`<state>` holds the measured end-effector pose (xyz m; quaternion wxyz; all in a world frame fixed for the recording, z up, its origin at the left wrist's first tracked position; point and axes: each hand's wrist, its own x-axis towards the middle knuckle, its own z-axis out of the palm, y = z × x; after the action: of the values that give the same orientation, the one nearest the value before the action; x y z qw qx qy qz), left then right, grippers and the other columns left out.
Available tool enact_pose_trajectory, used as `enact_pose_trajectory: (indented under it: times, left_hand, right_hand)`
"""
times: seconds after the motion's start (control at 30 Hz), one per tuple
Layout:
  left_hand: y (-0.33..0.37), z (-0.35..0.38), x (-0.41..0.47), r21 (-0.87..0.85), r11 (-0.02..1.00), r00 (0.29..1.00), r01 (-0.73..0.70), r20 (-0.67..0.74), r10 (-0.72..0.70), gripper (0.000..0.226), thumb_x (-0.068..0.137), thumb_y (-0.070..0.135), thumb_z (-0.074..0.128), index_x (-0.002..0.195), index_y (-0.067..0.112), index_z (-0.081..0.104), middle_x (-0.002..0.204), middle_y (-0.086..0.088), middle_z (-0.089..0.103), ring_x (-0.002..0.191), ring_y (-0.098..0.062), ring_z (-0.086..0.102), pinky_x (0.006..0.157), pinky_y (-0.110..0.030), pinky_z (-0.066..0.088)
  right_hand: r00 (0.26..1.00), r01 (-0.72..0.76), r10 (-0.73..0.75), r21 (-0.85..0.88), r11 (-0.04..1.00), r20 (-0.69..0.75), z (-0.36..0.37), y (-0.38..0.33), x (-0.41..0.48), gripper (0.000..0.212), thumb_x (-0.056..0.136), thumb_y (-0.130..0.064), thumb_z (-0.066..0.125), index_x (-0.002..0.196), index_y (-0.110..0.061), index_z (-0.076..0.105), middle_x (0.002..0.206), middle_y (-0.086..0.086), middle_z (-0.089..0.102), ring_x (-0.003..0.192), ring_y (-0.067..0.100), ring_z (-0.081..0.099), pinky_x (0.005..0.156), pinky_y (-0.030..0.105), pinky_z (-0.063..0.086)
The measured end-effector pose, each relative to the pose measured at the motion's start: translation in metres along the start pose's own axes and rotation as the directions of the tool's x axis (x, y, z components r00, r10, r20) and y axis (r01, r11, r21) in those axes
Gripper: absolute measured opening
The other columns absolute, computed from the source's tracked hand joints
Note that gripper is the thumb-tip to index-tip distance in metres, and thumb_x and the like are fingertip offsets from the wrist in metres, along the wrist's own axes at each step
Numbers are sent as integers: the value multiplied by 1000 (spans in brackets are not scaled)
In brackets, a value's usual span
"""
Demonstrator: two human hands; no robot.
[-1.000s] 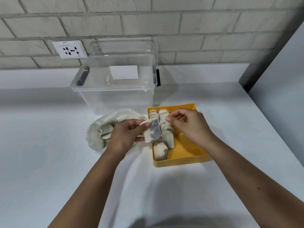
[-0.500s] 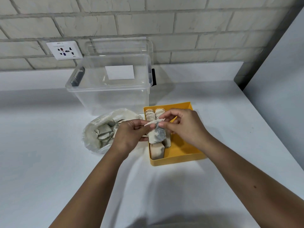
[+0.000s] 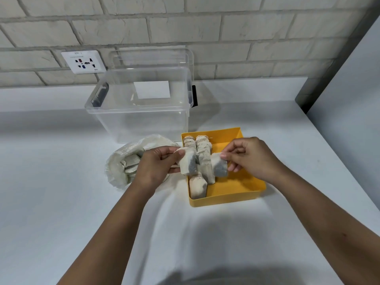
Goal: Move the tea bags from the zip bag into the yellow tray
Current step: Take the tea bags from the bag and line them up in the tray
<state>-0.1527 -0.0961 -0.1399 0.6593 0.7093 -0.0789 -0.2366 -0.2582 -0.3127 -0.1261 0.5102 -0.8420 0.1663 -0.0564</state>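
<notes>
The right grip (image 3: 253,159) is pinching a tea bag (image 3: 219,168) by its upper edge between thumb and forefinger, the other fingers curling loosely behind it. The left grip (image 3: 156,167) is pinching a second tea bag (image 3: 187,164) the same way, thumb on top. Both bags are hanging from their top edges, long axes running downward and slightly toward the person. The right one is hanging over the yellow tray (image 3: 226,199), just beside the right-hand of two rows of laid bags (image 3: 197,187) that are filling the tray's left part, and bare yellow floor is lying beneath it and off to its right. The left one is hanging above the tray's left wall and the filled rows, with the zip bag (image 3: 117,169) sitting on the table (image 3: 61,202) just left of that hand, more bags showing inside it. Judging from this, the right grip is sitting nearer the open space. Its bag is only needing to go straight down, long axis in line with the rows, while the left bag is needing to cross over those rows first
</notes>
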Motion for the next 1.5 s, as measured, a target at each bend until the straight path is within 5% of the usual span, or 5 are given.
enact_pose_trajectory:
  times: [0.17,0.63,0.77,0.93,1.5]
  left_hand:
    - [1,-2,2,2,1000,1000,-2,-20,2,7,91,11,69,95,9,75,74,-1,76,69,-9,72,65,-23,61]
    - [-4,-5,3,32,999,999,0,-44,2,9,87,12,73,95,10,77,71,4,74,62,-2,66,60,-16,56]
    - [-2,-2,3,16,1000,1000,9,-14,-8,9,87,10,74,94,5,75,68,4,74,61,-2,66,60,-17,56]
    - [0,5,3,8,1000,999,9,42,-9,5,85,12,75,87,8,74,70,2,73,64,-6,67,66,-21,60]
    - [6,11,-2,-3,1000,995,-5,95,5,8,84,16,76,89,11,77,73,1,73,66,-8,68,70,-27,61]
  right_hand:
    - [978,-122,137,-102,987,155,16,21,3,7,85,-16,73,86,-9,71,65,6,72,61,22,70,63,32,60]
    - [966,-241,243,-38,970,91,46,34,19,14,88,-16,71,93,-5,64,73,9,74,62,22,72,57,22,56]
    - [983,-181,182,-82,980,1,41,26,18,18,84,-25,75,92,-13,65,74,1,71,54,16,66,53,22,52]
    - [997,-69,73,220,973,-10,37,-7,13,23,77,-33,79,91,-16,73,80,1,68,63,15,61,57,28,53]
    - [997,21,-4,225,974,-78,29,-14,4,11,77,-12,80,85,-10,73,70,7,73,60,19,70,60,28,58]
